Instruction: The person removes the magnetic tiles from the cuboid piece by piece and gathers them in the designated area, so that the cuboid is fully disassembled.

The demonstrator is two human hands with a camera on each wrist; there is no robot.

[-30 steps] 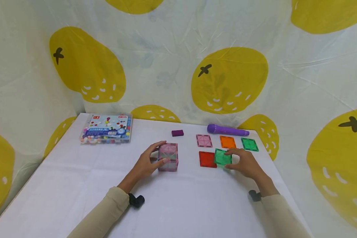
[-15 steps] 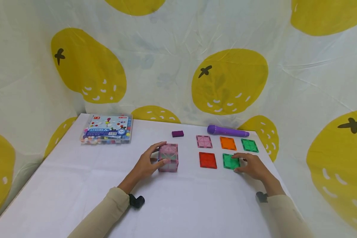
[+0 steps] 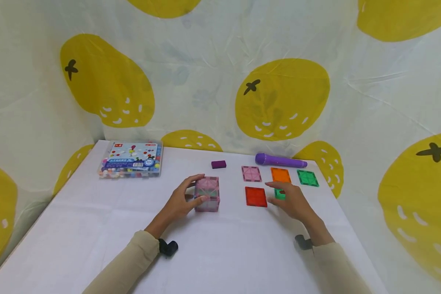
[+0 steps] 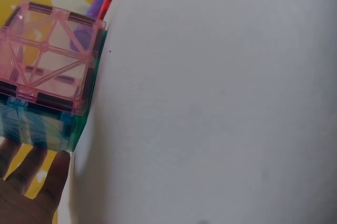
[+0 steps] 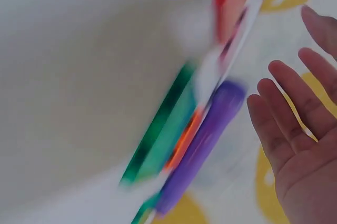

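Bright, even light fills the head view (shadows soft, no glare). The right wrist view is heavily motion-blurred, especially toward 6 o'clock.

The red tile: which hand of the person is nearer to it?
The right. The right hand hovers just beside the red tile, over a green tile. The left hand holds the tile cube, farther off.

hands: 2, left (image 3: 179,201), right (image 3: 292,200) | tile cube (image 3: 207,193): 1 | flat tiles: 5, pink (image 3: 251,173), orange (image 3: 280,174), red (image 3: 255,196), green ×2 (image 3: 307,178) (image 3: 278,194) | purple marker (image 3: 280,161): 1 | purple block (image 3: 218,164): 1 | bead box (image 3: 131,159): 1
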